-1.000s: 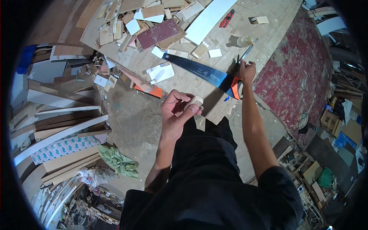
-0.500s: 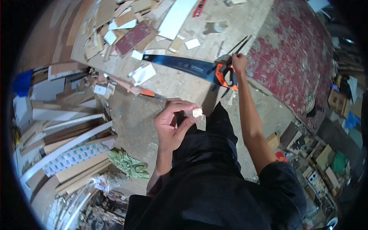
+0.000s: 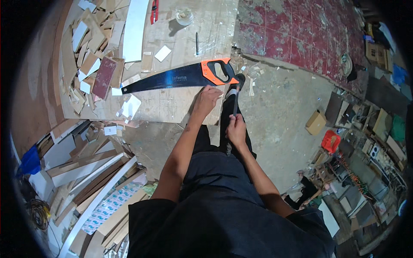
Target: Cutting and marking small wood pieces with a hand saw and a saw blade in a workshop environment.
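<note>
My left hand is closed around a small pale wooden piece at the near edge of the plywood worktable. Just below and to its right, my right hand grips a thin dark tool. The tool points up, with its tip close to the left hand. A hand saw lies flat on the table just beyond both hands, with a dark blue blade and an orange handle. What kind of tool the right hand holds is too small to tell.
Scrap wood offcuts are heaped on the table's left side. Further back lie a long white board, a red cutter and a dark pencil. Planks are stacked lower left. A cardboard box and a red crate stand right.
My right hand has picked the thin tool up off the table and drawn it back to my body. My left hand has moved the wooden piece to the table edge. The view has swung.
</note>
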`<move>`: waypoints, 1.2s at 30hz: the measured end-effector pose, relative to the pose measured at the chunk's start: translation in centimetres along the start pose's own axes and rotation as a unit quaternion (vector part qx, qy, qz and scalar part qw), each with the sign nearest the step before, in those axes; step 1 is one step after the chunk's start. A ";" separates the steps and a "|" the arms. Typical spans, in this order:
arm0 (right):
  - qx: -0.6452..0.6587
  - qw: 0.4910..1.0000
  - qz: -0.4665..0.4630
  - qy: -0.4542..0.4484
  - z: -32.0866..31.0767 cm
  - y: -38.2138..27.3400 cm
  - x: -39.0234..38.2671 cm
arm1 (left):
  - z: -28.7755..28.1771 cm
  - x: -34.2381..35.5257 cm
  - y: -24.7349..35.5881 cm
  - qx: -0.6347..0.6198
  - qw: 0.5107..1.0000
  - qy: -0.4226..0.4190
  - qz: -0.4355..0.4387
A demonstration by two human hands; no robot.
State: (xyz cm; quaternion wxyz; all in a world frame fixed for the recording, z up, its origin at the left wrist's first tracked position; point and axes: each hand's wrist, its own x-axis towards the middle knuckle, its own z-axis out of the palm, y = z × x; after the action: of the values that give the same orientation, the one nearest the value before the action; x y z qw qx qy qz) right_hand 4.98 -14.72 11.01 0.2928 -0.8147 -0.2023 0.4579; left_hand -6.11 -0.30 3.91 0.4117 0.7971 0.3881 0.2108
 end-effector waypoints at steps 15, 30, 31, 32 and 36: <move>0.322 0.940 0.086 -0.077 3.1 2.5 1.5 | -0.2 0.5 0.5 -0.007 1.000 -0.029 -0.004; 0.040 0.999 -0.029 0.004 3.9 -1.8 1.9 | -0.6 1.1 -0.3 -0.023 0.999 -0.044 0.003; 0.024 0.997 -0.067 0.030 3.9 -1.4 2.2 | -0.5 1.3 -0.2 -0.024 0.998 -0.052 0.010; 0.009 0.993 -0.104 0.056 3.9 -1.0 2.4 | -0.5 1.5 -0.1 -0.025 0.998 -0.059 0.018; 0.002 0.995 -0.097 0.036 3.9 -0.5 2.4 | -0.6 1.1 -0.4 -0.030 0.998 -0.050 0.012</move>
State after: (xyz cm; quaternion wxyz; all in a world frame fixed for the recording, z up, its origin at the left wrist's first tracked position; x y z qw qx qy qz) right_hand 2.82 -11.76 8.27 0.3450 -0.8066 -0.2686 0.3978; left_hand -6.03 1.02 4.00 0.4514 0.7988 0.3508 0.1874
